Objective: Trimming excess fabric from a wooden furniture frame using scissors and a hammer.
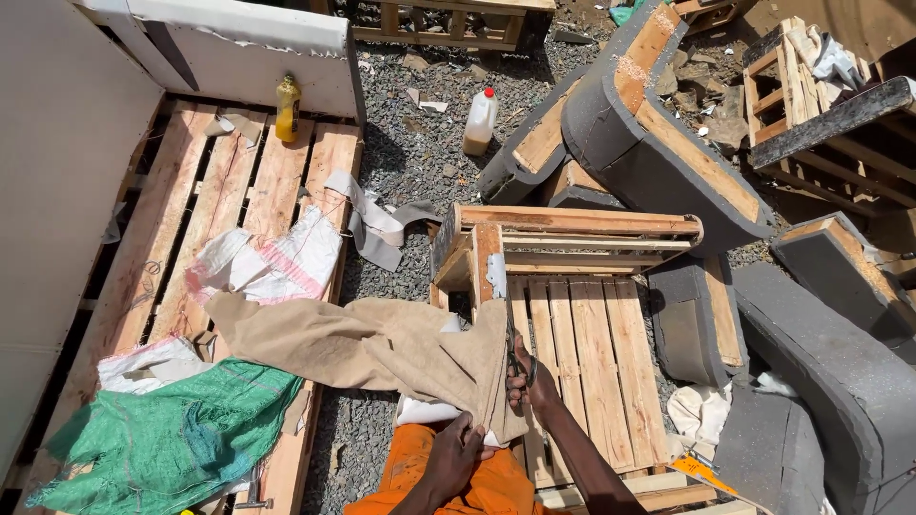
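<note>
Now, left hand [456, 456]: closed on the lower edge of the tan cloth [382, 348], pinching it just above the orange-clad lap [477, 486].
Right hand [530, 381]: fingers through the handles of the scissors [515, 358], gripping them, blades pointing up toward 12 o'clock along the cloth's right edge.
Tan cloth: draped from the hands out toward 9 o'clock, its far end lying on the long wooden slat frame [219, 191], its near end hanging over the corner of the small pallet frame [582, 353].
Small pallet frame: straight ahead of the hands, reaching from 12 to 3 o'clock, bare slats showing beside the right forearm.
Green mesh sack [162, 439]: at 9 o'clock from the left hand, spread low on the long frame, well apart from the cloth.
White woven sack [277, 262]: at 10 o'clock, just beyond the cloth's far end, touching it or nearly so.
Yellow bottle [287, 110]: upright at 11 o'clock, against the white padded panel [239, 48].
White jug with red cap [480, 121]: upright on the gravel [410, 143] at 12 o'clock.
Grey foam-covered sofa parts [658, 143]: stacked from 1 to 4 o'clock.
</note>
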